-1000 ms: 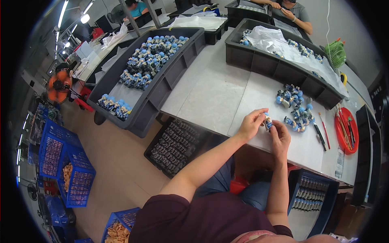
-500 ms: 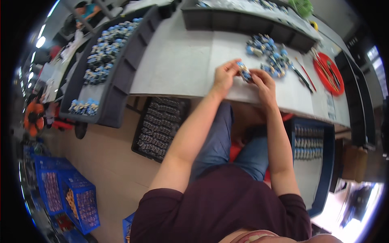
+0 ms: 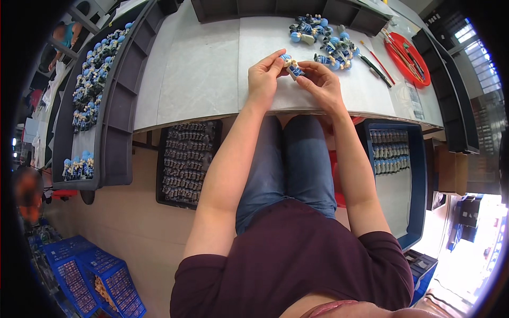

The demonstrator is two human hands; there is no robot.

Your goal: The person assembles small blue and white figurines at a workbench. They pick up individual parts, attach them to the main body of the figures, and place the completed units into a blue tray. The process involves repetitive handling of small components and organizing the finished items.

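Note:
Between both hands I hold a small painted figurine [image 3: 293,68] with a light blue head and a blue and white body, just above the table's front part. My left hand [image 3: 265,77] pinches it at the head end. The fingers of my right hand [image 3: 322,85] close round its lower end. Beyond my right hand lies a loose pile of similar figurines [image 3: 338,49], with more of them [image 3: 307,27] just behind. A black pen-like tool [image 3: 374,70] and a thin red brush [image 3: 379,61] lie to the right of the pile.
A red oval tray [image 3: 407,59] of tools sits at the right. Grey bins stand at the left [image 3: 119,100] and back [image 3: 286,9]. Below the table edge are a black tray [image 3: 188,161] and a blue tray [image 3: 392,196] with rows of figurines. Blue crates [image 3: 95,275] stand on the floor.
The view has shifted, so the table and bins sit elsewhere in the picture. The figurine has turned a little in my fingers; both hands keep hold of it.

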